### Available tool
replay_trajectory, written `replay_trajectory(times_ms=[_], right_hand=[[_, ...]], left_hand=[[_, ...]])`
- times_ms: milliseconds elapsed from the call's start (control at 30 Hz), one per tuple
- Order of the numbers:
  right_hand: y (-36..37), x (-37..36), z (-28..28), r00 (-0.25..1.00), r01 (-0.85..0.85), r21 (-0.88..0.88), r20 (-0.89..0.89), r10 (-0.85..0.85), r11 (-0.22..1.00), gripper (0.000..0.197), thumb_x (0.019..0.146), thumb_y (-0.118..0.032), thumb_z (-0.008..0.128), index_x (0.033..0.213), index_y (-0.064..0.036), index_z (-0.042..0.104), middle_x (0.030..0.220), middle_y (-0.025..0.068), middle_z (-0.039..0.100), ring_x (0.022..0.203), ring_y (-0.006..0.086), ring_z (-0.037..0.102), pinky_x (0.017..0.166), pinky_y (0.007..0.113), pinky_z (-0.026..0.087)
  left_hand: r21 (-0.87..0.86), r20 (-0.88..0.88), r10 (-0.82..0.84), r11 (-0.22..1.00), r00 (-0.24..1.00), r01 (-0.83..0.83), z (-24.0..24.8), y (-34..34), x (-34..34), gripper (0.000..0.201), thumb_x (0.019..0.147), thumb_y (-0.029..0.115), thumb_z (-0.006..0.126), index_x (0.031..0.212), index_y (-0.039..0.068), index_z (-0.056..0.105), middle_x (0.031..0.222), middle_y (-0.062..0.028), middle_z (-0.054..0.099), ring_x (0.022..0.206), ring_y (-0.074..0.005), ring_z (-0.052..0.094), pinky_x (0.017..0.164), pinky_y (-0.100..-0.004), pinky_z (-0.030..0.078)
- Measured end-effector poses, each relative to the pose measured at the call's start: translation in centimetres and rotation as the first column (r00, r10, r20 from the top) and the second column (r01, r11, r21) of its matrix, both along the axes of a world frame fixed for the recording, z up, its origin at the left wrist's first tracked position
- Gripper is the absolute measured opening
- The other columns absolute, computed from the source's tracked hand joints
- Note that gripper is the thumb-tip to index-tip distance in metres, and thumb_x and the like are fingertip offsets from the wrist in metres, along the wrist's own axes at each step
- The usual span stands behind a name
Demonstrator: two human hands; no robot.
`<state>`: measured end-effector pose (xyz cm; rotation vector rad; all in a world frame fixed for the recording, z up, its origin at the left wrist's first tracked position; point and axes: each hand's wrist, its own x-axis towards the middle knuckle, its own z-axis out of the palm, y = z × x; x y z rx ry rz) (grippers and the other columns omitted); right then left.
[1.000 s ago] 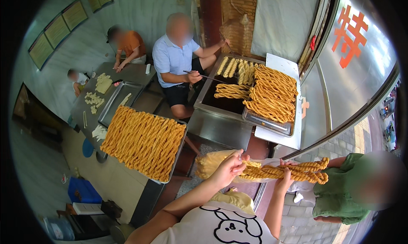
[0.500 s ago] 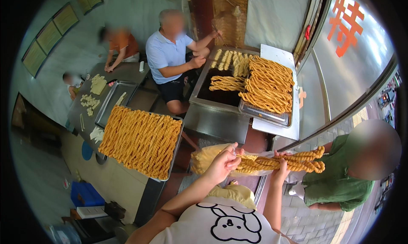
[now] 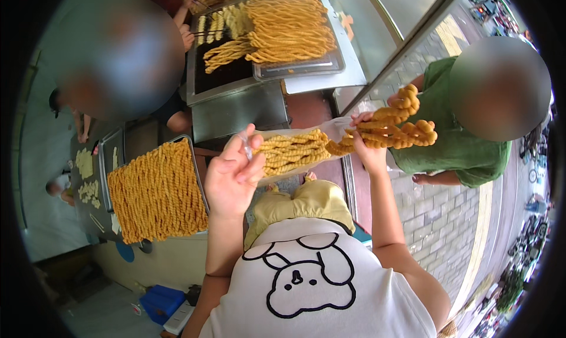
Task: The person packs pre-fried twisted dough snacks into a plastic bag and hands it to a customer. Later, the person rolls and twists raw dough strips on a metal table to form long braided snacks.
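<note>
A clear plastic bag (image 3: 337, 124) lies across in front of me with several golden fried dough twists (image 3: 295, 152) inside. My left hand (image 3: 234, 167) pinches a bit of the bag's clear film at its left end, the other fingers partly spread. At the bag's right end, my right hand (image 3: 369, 144) is closed around more dough twists (image 3: 410, 129). Their looped ends stick out past my fingers to the right, fanned into two bunches. Whether that hand also grips the bag's edge, I cannot tell.
A tray heaped with dough twists (image 3: 159, 190) stands at left. Ahead is a fryer (image 3: 230, 93), with twists piled on a metal tray (image 3: 300, 70) beside it. A seated person's hand (image 3: 187, 37) holds chopsticks over the fryer. Someone in a green shirt (image 3: 424, 161) stands close at right.
My view has swung right and downward. My left hand has turned its palm up at the bag's end. The twists in my right hand have tilted upward and spread apart.
</note>
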<state>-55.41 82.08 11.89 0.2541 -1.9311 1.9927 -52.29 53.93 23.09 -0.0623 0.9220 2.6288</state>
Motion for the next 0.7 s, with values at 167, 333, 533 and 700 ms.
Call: replay_trajectory(times_ms=[167,333,533,700], right_hand=[[-1.3,0.2,1.7,0.984,-0.178,0.205,0.038,0.174,0.963,0.035,0.071,0.001,0.057,0.102,-0.0059,0.042,0.095,0.0062,0.048,0.089,0.0184,0.052,0.092,0.038,0.044],[-3.7,0.2,2.4,0.927,-0.286,0.545,-0.051,0.371,0.788,0.048,0.066,-0.010,0.073,0.104,-0.0013,0.045,0.096,0.0164,0.055,0.088,0.0380,0.056,0.075,0.041,0.047],[-3.4,0.6,7.0,0.912,-0.304,0.737,0.043,0.407,0.604,0.043,0.068,-0.014,0.071,0.100,-0.0005,0.045,0.094,0.0173,0.056,0.089,0.0402,0.056,0.074,0.044,0.046],[-3.7,0.0,4.8,0.837,-0.507,0.727,0.288,0.466,0.463,0.047,0.068,-0.016,0.071,0.105,-0.0008,0.045,0.098,0.0194,0.055,0.092,0.0393,0.056,0.077,0.044,0.046]], left_hand=[[-0.064,-0.029,-0.047,0.997,0.998,0.045,1.6,0.6,-0.3,0.084,0.070,0.031,0.054,0.136,-0.013,0.028,0.104,-0.0032,0.040,0.055,-0.0058,0.032,0.048,-0.0171,0.027],[-0.027,-0.032,-0.106,0.994,0.994,0.105,2.1,-0.1,-0.6,0.090,0.069,0.031,0.057,0.138,-0.014,0.022,0.104,-0.0035,0.040,0.055,-0.0060,0.034,0.048,-0.0175,0.028],[-0.059,-0.010,-0.089,0.994,0.996,0.088,3.4,-0.8,-0.1,0.096,0.067,0.030,0.061,0.140,-0.015,0.016,0.102,-0.0029,0.040,0.054,-0.0064,0.036,0.047,-0.0187,0.030],[-0.066,-0.022,-0.121,0.991,0.992,0.119,4.4,-1.4,0.3,0.101,0.066,0.028,0.063,0.141,-0.014,0.010,0.101,-0.0033,0.039,0.054,-0.0070,0.036,0.047,-0.0186,0.029]])
